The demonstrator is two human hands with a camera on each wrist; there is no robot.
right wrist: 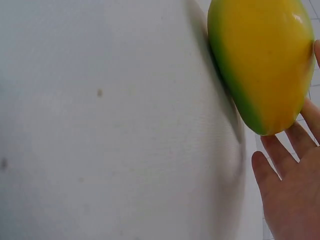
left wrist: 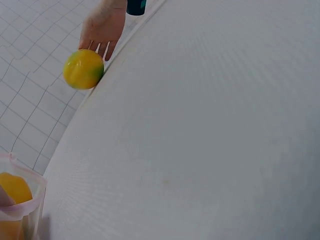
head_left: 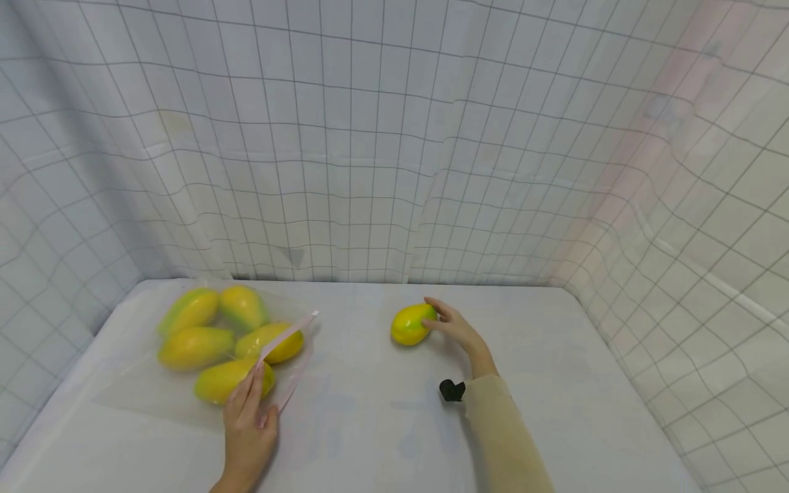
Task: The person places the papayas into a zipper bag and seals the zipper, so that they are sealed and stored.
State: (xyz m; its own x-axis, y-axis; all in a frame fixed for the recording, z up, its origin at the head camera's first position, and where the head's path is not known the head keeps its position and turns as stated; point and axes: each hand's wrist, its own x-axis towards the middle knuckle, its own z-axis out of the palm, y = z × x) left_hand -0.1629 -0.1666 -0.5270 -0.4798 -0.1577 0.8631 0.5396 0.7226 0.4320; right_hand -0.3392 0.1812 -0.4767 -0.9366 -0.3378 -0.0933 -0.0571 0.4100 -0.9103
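On the left of the head view, a clear plastic bag (head_left: pixel 117 390) with a pink rim lies on the table, holding several yellow-green mangoes (head_left: pixel 196 347). My left hand (head_left: pixel 249 431) holds the bag at its rim, fingers over the film and thumb apart at the mouth. In the left wrist view, part of the bag (left wrist: pixel 22 210) shows at the lower left. Right of centre a single mango (head_left: pixel 411 324) rests on the table. My right hand (head_left: pixel 456 327) reaches it from the right, its fingers extended and spread at the mango's end; the right wrist view shows fingertips against it.
The white table (head_left: pixel 364 424) ends at the back against a hanging white grid-patterned curtain (head_left: pixel 370 205), with more curtain at both sides. A dark object (head_left: pixel 452 390) shows beside the right sleeve (head_left: pixel 505 435).
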